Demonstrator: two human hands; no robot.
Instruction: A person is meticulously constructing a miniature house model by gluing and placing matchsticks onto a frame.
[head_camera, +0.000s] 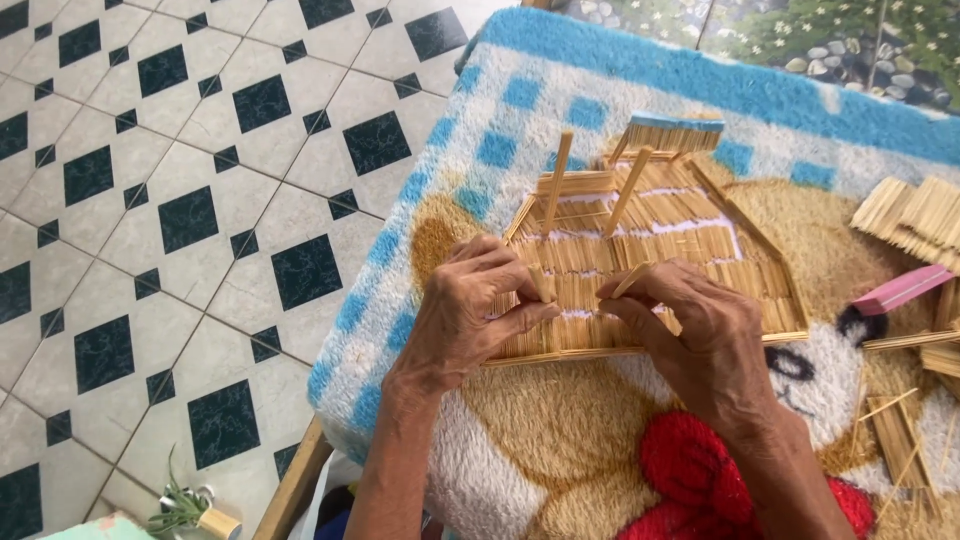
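A flat model built of thin wooden sticks lies on a fluffy mat with a cartoon bear. A few upright sticks and a small stick panel rise from its far side. My left hand rests on the model's near left corner, fingers pressed on the sticks. My right hand sits over the near middle and pinches a single short stick between thumb and forefinger.
A pink flat block and loose bundles of sticks lie on the mat to the right. A tiled floor with dark diamonds spreads left. A wooden frame edge runs under the mat.
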